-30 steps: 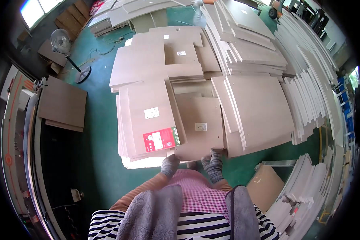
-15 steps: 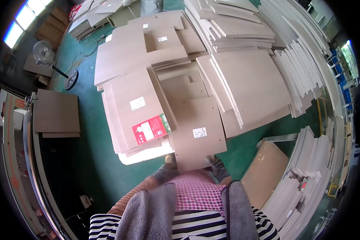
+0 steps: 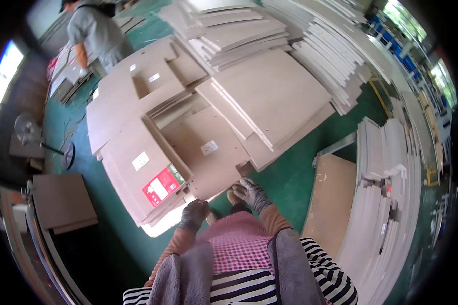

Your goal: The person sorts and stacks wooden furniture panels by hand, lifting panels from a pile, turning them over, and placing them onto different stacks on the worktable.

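A brown board panel with a white label and a notch at its near right corner lies on the stacked boards in front of me. My left hand, in a grey glove, is closed at the panel's near left corner. At the near edge by the notch, my gloved right hand has its fingers bent against the panel. To the left of the panel is another board with a white label and a red-and-green printed sheet.
A large board stack stands to the right. Beyond it are piled pale strips. More strips and a leaning board are at my right. Boards and a fan stand left. A co-worker is far left.
The labelled panel has moved away from my body onto the stack and turned slightly. Both hands have gone forward with its near edge. My view has swung right, and the co-worker shows more fully.
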Motion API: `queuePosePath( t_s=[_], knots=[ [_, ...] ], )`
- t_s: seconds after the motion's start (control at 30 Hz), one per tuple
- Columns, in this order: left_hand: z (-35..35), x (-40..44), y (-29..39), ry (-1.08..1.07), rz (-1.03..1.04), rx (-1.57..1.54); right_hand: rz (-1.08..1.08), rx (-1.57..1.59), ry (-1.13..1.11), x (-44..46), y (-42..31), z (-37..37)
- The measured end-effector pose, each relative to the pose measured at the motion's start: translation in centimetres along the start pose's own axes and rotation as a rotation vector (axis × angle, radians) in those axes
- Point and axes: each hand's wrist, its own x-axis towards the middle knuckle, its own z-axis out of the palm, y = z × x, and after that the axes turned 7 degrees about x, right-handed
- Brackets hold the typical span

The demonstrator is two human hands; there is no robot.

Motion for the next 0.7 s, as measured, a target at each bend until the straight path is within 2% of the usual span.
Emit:
queuePosePath(
  t_s=[0.03,0.07,0.1,0.17,0.2,0.27,0.3,0.37,0.43,0.47,0.5,0.57,0.6,0.63,0.7],
  knots=[
    [-1.6,0.9,1.2,-0.008,0.456,0.775,-0.047,0.035,0.016,-0.9,-0.3,-0.8],
    [-1.9,1.2,1.3,-0.102,0.390,0.739,-0.033,0.026,0.042,-2.1,-0.4,-1.6],
    [-1.9,1.6,1.5,-0.121,0.453,0.737,-0.015,0.019,0.069,-3.3,-0.7,-2.2],
    [-2.2,1.9,1.6,0.095,0.439,0.588,-0.067,0.064,0.145,-5.6,-1.3,-4.6],
    [-3.0,2.1,2.3,0.083,0.485,0.586,-0.082,0.105,0.197,-5.5,-1.4,-7.0],
    [-3.8,2.1,3.9,-0.073,0.470,0.654,-0.097,0.214,0.232,-5.7,-3.1,-11.5],
    [-3.2,1.7,2.5,-0.213,0.406,0.696,-0.115,0.225,0.234,-6.3,-4.1,-12.4],
    [0.9,-0.4,-3.1,-0.061,0.351,0.213,-0.228,0.248,0.421,-7.0,-7.1,-13.5],
    [3.2,-0.4,-6.2,-0.372,-0.603,-1.113,-0.253,0.308,0.364,-5.6,-10.4,-16.9],
    [3.7,0.8,-5.4,-0.493,-0.585,-1.144,-0.295,0.349,0.364,-4.9,-12.2,-18.1],
    [5.0,3.0,-4.5,-0.772,-0.545,-1.637,-0.336,0.391,0.364,-4.3,-14.3,-19.4],
    [8.3,6.6,-1.5,-0.809,-0.563,-1.669,-0.371,0.435,0.306,-2.4,-18.4,-22.0],
    [10.0,9.3,0.9,-0.946,-0.494,-1.816,-0.388,0.446,0.299,-1.7,-20.8,-22.7],
    [10.9,10.8,3.3,-0.943,-0.496,-1.805,-0.402,0.455,0.294,-1.1,-23.4,-23.6],
    [11.4,14.4,14.5,-0.660,-0.498,-1.258,-0.414,0.464,0.252,0.4,-28.7,-25.8]
  ],
)
